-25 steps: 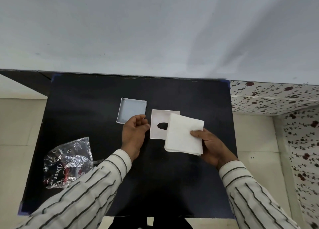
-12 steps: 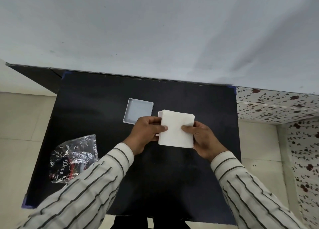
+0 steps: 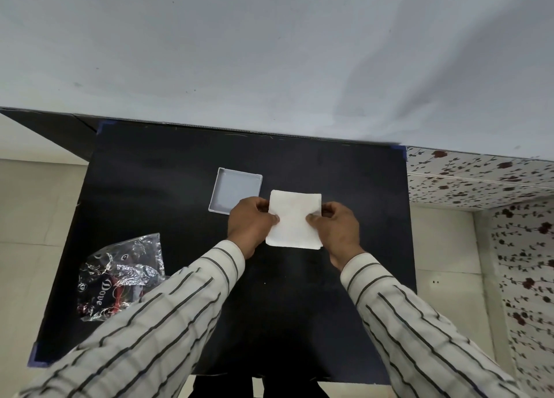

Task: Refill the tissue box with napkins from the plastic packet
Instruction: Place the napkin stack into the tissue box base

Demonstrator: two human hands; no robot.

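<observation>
A square stack of white napkins (image 3: 294, 218) lies flat in the middle of the black table (image 3: 180, 218). My left hand (image 3: 250, 223) grips its left edge and my right hand (image 3: 337, 228) grips its right edge, thumbs pressed on top. The stack covers the white box part with the oval opening, which is hidden underneath. The other half of the tissue box, a shallow white tray (image 3: 236, 190), sits open and empty just left of and behind the stack. The crumpled clear plastic packet (image 3: 120, 274) lies at the table's near left.
A pale wall stands directly behind the table's far edge. Floral-patterned surfaces (image 3: 479, 182) border the right side. Tiled floor (image 3: 33, 203) shows to the left. My striped sleeves cross the table's near half.
The right hand carried the napkin stack leftward over the lid with the oval opening. The left hand came over and took the stack's left edge. The lid is now hidden.
</observation>
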